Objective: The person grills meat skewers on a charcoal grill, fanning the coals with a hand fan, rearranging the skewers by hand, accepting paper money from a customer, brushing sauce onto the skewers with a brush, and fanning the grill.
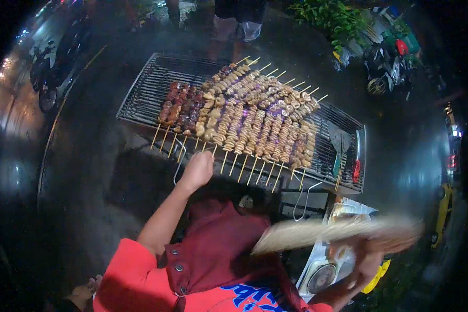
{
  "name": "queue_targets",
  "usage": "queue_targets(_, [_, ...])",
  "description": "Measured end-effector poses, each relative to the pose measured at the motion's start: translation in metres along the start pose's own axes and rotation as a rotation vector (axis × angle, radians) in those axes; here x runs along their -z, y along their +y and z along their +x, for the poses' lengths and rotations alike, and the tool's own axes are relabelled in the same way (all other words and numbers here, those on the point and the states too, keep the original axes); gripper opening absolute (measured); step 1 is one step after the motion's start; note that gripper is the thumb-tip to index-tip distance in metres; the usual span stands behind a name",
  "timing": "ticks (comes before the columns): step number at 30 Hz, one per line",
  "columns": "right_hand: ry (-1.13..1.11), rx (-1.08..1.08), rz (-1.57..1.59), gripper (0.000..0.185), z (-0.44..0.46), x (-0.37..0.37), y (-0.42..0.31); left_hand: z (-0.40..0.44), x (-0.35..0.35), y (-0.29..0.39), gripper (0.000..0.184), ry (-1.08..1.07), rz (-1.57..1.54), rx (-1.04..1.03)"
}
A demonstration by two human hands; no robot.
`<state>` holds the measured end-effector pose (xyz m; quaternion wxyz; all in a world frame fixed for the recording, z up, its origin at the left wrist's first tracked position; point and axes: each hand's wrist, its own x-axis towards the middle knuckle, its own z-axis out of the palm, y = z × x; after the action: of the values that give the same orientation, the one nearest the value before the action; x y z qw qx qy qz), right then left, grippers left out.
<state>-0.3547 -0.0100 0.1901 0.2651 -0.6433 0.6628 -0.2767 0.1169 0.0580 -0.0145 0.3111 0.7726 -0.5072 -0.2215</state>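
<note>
Many skewers of coiled pale meat [260, 122] lie packed across a wire grill [151, 88], with darker red skewers [179, 104] on the left. My left hand [198, 169] is closed at the front edge, its fingers around the end of a wooden stick. Its fingertips are partly hidden by the fist. On the right, my right hand [395, 236] grips a pale flat fan [307, 232], blurred by motion, in front of the grill and over the side table. A spatula [339, 143] and red-handled tongs [356, 164] rest on the grill's right end.
Below right of the grill, a side table holds paper [348, 207] and a round container [321, 278]. Wire handles [302, 203] stick out from the grill's front. Motorbikes [387, 67] stand beyond on both sides. Across the grill, a person's legs [239, 28] show at the top.
</note>
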Motion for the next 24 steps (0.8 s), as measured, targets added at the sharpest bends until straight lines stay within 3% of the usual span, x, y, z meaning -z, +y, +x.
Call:
queue_targets(3, [0.209, -0.121, -0.02, 0.048, 0.026, 0.006, 0.009, -0.001, -0.008, -0.005, 0.02, -0.031, 0.009, 0.003])
queue_targets(6, [0.282, 0.278, -0.308, 0.05, 0.012, -0.042, 0.011, 0.005, -0.013, -0.003, 0.019, -0.032, 0.042, 0.039])
queue_targets(9, [0.059, 0.17, -0.064, 0.052, 0.014, -0.018, -0.011, 0.002, -0.007, -0.004, 0.017, 0.009, 0.07, 0.014])
queue_targets(12, [0.212, -0.07, 0.084, 0.054, 0.05, -0.017, -0.015, 0.002, 0.007, -0.007, 0.016, 0.159, 0.113, 0.033])
queue_targets(14, [0.321, 0.116, 0.029, 0.055, 0.026, -0.068, -0.031, 0.007, 0.017, -0.005, 0.018, 0.05, 0.181, 0.177])
queue_targets(20, [0.283, 0.884, -2.204, 0.043, 0.033, -0.007, 0.004, 0.013, 0.014, -0.016, 0.012, 0.029, 0.281, 0.097])
queue_targets(22, [0.288, 0.69, -1.483, 0.045, 0.025, -0.024, 0.006, 0.012, 0.01, -0.018, 0.011, 0.075, 0.171, 0.08])
queue_targets(24, [0.187, 0.265, -0.54, 0.052, 0.006, -0.063, 0.008, 0.011, 0.016, -0.022, 0.011, 0.102, 0.0, 0.053])
